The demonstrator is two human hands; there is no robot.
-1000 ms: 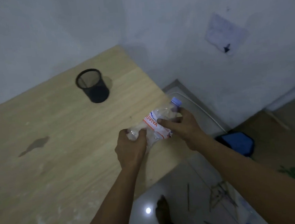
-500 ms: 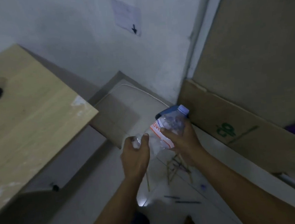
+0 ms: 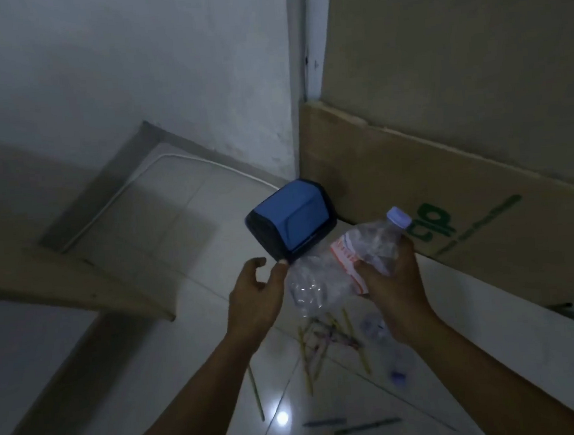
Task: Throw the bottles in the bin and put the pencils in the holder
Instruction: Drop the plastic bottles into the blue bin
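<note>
We see a cardboard sheet (image 3: 447, 177) leaning against the wall, and the blue bin (image 3: 291, 218) on the tiled floor just before it. Our right hand (image 3: 392, 286) grips a crumpled bottle (image 3: 344, 261) above the floor, near the bin. Our left hand (image 3: 254, 297) is spread loose, holding nothing. Pencils (image 3: 326, 337) lie scattered below.

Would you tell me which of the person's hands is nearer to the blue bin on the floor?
Left. The left hand is open, its fingertips just below the blue bin. The right hand holds the crumpled bottle further to the bin's right.
</note>
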